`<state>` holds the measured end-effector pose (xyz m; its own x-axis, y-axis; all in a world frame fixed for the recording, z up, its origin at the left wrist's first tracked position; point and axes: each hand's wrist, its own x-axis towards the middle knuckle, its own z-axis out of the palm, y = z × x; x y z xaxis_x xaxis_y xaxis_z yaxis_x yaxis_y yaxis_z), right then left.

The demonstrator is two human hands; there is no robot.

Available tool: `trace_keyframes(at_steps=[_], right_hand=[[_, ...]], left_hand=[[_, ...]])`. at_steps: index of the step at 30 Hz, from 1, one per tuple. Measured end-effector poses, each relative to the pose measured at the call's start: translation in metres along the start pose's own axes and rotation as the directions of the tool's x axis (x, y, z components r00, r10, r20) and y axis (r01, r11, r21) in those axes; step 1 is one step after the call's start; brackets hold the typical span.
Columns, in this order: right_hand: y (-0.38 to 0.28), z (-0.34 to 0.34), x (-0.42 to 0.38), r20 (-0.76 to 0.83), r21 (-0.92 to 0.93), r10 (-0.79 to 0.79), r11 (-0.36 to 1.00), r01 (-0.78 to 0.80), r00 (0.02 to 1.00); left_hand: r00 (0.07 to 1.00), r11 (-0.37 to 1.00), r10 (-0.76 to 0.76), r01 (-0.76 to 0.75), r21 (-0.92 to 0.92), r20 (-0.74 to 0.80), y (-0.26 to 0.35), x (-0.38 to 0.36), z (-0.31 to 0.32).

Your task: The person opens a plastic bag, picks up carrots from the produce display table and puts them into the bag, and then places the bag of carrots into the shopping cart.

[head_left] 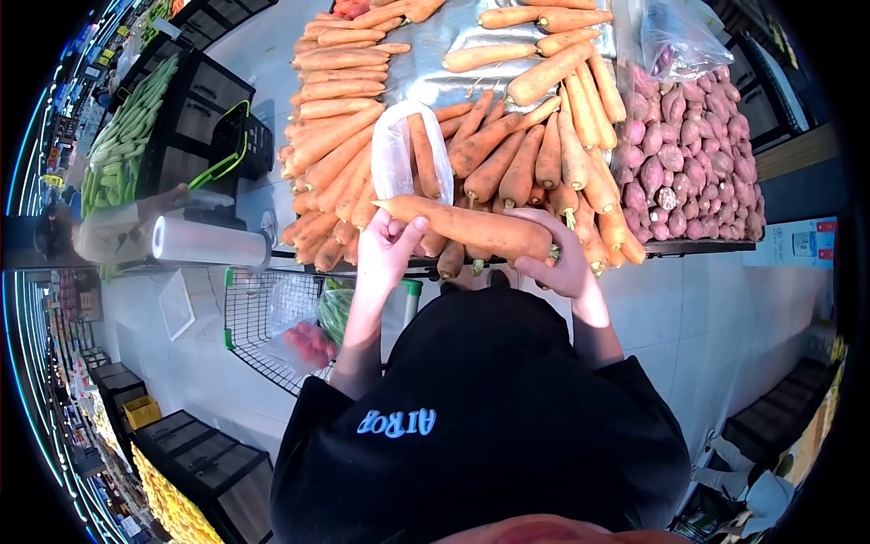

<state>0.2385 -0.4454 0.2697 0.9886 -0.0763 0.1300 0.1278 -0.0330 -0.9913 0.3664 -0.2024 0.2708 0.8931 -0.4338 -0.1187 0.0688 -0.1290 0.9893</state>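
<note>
A large orange carrot [471, 228] lies crosswise between my two hands, its thin tip toward the left. My left hand [391, 243] pinches it near the tip with thumb and fingers. Around the thick end on the right is my right hand [559, 254], its fingers wrapped about the carrot. Just beyond my left hand, a clear plastic bag [388, 150] with a carrot [423, 159] showing in it rests on the carrot pile [340, 86]. More carrots fan out behind and beneath the held one.
Purple sweet potatoes [696, 154] fill the right of the stand, a plastic bag [680, 41] above them. A wire cart [272, 313] with bagged produce stands at my left, near a plastic roll [204, 240]. Another person [113, 231] with a green-handled basket [243, 140] is further left.
</note>
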Motion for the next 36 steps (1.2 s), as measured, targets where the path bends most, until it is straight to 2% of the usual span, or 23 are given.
trace_keyframes(at_steps=[1,4,5,6,8,9,12,13,16,17,20,21,22,24,26,27,28,30,33,36], right_hand=[[0.001,-0.001,0.000,-0.056,-0.044,-0.061,0.997,0.059,0.997],[-0.003,-0.003,-0.003,-0.190,0.194,0.187,0.969,-0.150,0.964],[0.002,-0.002,0.001,-0.240,0.204,0.165,0.972,-0.117,0.957],[0.000,-0.001,0.005,-0.273,0.111,0.124,0.989,-0.097,0.954],[-0.002,0.003,0.016,-0.331,-0.080,0.029,0.995,-0.059,0.943],[0.001,0.005,0.025,-0.331,-0.283,-0.182,0.955,0.087,0.926],[-0.005,0.021,0.044,-0.357,-0.348,-0.144,0.937,0.011,0.923],[0.001,0.026,0.052,-0.381,-0.353,-0.142,0.936,-0.002,0.913],[0.004,0.040,0.069,-0.317,-0.455,-0.275,0.884,0.109,0.908],[0.007,0.045,0.077,-0.289,-0.486,-0.243,0.870,0.077,0.926],[0.022,0.063,0.104,-0.226,-0.710,-0.432,0.687,0.157,0.873],[0.030,0.067,0.112,-0.166,-0.762,-0.353,0.639,0.107,0.921],[0.038,0.074,0.114,-0.109,-0.781,-0.362,0.607,0.146,0.926],[0.056,0.085,0.117,0.003,-0.813,-0.369,0.541,0.217,0.929],[0.085,0.095,0.110,0.118,-0.756,-0.391,0.561,0.338,0.913],[0.088,0.099,0.103,0.109,-0.748,-0.440,0.554,0.365,0.891],[0.086,0.099,0.095,0.104,-0.775,-0.425,0.533,0.341,0.899],[0.087,0.093,0.087,0.082,-0.761,-0.392,0.570,0.312,0.916],[0.084,0.073,0.076,0.151,-0.705,-0.384,0.604,0.372,0.911],[0.086,0.059,0.058,0.101,-0.609,-0.422,0.690,0.392,0.901]], left_hand=[[0.996,0.993,-0.059,0.066,0.099,-0.067,-0.013,0.007,-0.009],[0.952,0.970,0.158,-0.100,0.220,-0.261,-0.025,0.027,-0.016],[0.931,0.958,0.180,-0.093,0.272,-0.317,-0.039,0.039,-0.024],[0.899,0.869,0.296,-0.113,0.483,-0.323,-0.040,0.047,-0.026],[0.819,0.563,0.514,-0.099,0.820,-0.254,-0.041,0.061,-0.030],[0.923,0.670,0.254,0.049,0.741,-0.290,-0.049,0.070,-0.035],[0.975,0.885,0.131,-0.034,0.465,-0.179,-0.055,0.089,-0.040],[0.969,0.930,0.178,-0.109,0.350,-0.172,-0.051,0.091,-0.039],[0.958,0.970,0.203,-0.168,0.174,-0.204,-0.027,0.086,-0.037],[0.933,0.957,0.287,-0.273,0.093,-0.217,-0.028,0.088,-0.035],[0.940,0.964,0.267,-0.261,0.056,-0.212,-0.031,0.088,-0.039],[0.940,0.964,0.264,-0.264,0.028,-0.216,-0.030,0.086,-0.038],[0.939,0.964,0.261,-0.267,0.003,-0.225,-0.031,0.084,-0.038],[0.940,0.962,0.249,-0.269,-0.057,-0.235,-0.031,0.080,-0.037],[0.943,0.956,0.232,-0.267,-0.126,-0.240,-0.027,0.073,-0.035],[0.944,0.953,0.222,-0.263,-0.152,-0.243,-0.028,0.070,-0.035],[0.946,0.949,0.211,-0.258,-0.180,-0.247,-0.028,0.066,-0.034],[0.941,0.945,0.206,-0.262,-0.197,-0.268,-0.033,0.060,-0.036],[0.947,0.958,0.170,-0.223,-0.177,-0.273,-0.048,0.053,-0.038],[0.932,0.956,0.139,-0.215,-0.201,-0.334,-0.060,0.042,-0.034]])
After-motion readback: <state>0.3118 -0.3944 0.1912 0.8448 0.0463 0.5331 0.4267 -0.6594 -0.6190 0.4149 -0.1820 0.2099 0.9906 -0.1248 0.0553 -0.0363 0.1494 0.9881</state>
